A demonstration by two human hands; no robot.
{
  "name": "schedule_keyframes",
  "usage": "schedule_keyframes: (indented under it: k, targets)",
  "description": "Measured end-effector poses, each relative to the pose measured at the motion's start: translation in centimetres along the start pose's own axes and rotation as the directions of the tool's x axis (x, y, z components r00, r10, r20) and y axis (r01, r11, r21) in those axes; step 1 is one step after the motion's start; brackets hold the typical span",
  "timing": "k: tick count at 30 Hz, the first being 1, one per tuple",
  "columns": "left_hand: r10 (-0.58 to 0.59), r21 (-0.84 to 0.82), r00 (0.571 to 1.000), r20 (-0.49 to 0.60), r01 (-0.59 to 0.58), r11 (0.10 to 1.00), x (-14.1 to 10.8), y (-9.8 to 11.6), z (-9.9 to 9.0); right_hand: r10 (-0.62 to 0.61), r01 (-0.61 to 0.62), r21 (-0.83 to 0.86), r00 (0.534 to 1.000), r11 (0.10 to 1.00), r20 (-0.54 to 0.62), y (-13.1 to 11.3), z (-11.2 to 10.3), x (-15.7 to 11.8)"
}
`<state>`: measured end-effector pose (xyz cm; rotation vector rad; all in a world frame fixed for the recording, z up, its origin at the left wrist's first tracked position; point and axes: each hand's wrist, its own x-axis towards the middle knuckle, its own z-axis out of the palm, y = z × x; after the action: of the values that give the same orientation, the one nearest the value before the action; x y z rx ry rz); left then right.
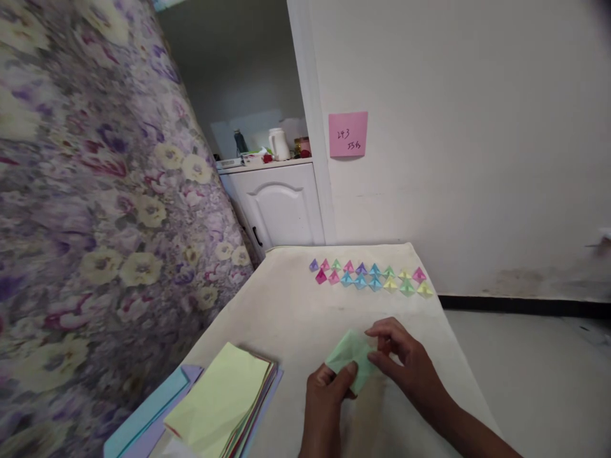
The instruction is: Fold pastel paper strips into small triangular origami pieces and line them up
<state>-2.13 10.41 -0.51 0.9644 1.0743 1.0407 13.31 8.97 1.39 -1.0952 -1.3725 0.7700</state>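
Paper stack point(222, 394): near left corner of the table point(281, 312), well apart from both hands. Left hand point(328, 389): thumb and fingers clamped on lower edge of green paper point(347, 353). Green paper: over near half; likely light, soft, easily creased; best pinched by edges. Folded pieces point(375, 283): two rows, far edge, seemingly unobstructive. Right hand point(405, 357): thumb, forefinger parted beside paper's right side; contact unclear.
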Motion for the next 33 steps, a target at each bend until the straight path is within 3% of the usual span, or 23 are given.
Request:
schedule_keyframes:
  k: [16, 22, 33]
  targets:
    - [-0.02, -0.001, 1.0, 0.007, 0.02, 1.0, -0.8, 0.1, 0.3, 0.026, -0.025, -0.025, 0.999, 0.999, 0.028, 0.0, 0.4, -0.5]
    - [-0.027, -0.052, 0.999, 0.021, 0.028, 0.998, -1.2, 0.5, 0.6, -0.045, 0.047, -0.126, 0.999, 0.991, 0.016, -0.1, 0.3, -0.8]
    - [0.028, 0.1, 0.997, -0.065, -0.022, 0.995, -0.5, -0.5, 0.1, -0.213, 0.212, -0.219, 0.977, 0.952, 0.021, -0.4, 0.3, -0.7]
